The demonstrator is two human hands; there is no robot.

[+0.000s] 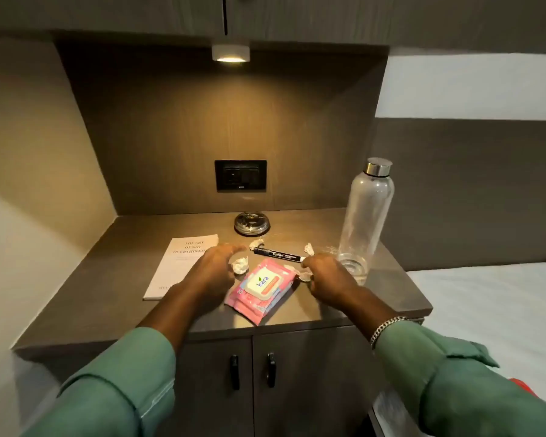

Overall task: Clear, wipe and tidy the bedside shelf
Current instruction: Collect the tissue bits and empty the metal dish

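The bedside shelf (375, 298) was right in front of us, and it was still full of stuff. So we think the clearing part had only just begun, and no wiping had been done yet.

In the middle lay a pink pack of wipes (260, 290), flat, close to the front edge. It was probably there for the wiping later. Just behind it lay a black marker (279, 254). Little balls of crumpled paper sat around them: one ball (240, 265) by our left hand, a scrap (256, 244) at the marker's left end, and another scrap (309, 248) near its right end.

Our left hand (213, 268) reached over the shelf with its fingers curled loosely. It held nothing we could see, and it was next to the paper ball, likely to scoop it up. Our right hand (327, 275) was bunched up by the marker's tip. A bit of white paper (304, 275) peeked out beside it, but we could not tell if the hand held it.

Farther out, a white book (180, 263) lay flat on the left. A clear bottle (364, 222) stood upright at the right edge. A small round glass dish (252, 223) sat at the back, under the wall socket (241, 175).
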